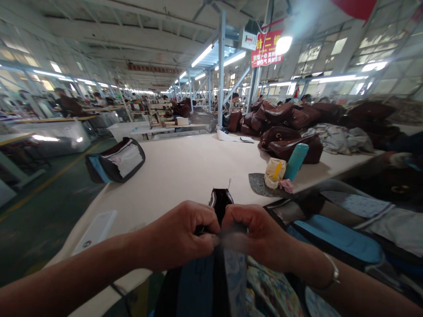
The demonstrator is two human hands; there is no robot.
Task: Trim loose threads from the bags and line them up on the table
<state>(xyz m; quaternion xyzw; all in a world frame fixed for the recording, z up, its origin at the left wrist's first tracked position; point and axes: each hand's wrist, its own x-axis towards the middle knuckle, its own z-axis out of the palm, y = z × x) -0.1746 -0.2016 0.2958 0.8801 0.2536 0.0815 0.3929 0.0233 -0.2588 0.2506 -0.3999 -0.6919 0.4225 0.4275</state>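
Note:
A black and blue fabric piece [196, 288] hangs from the front edge of the table, its narrow dark end standing up beyond my fingers. My left hand [190, 233] pinches this piece from the left, thumb and fingers pressed together. From the right, my right hand [253, 233] grips the same piece, its fingertips almost touching those of my left hand and slightly blurred. What lies between the fingertips is hidden. A bracelet circles my right wrist.
The pale table [172, 167] carries a blue-black bag [115, 160] at left, a white plastic object [95, 231], a teal bottle [296, 161], a tape-like roll [275, 172] and brown bags [291, 141]. More blue-black pieces [340, 237] lie at right.

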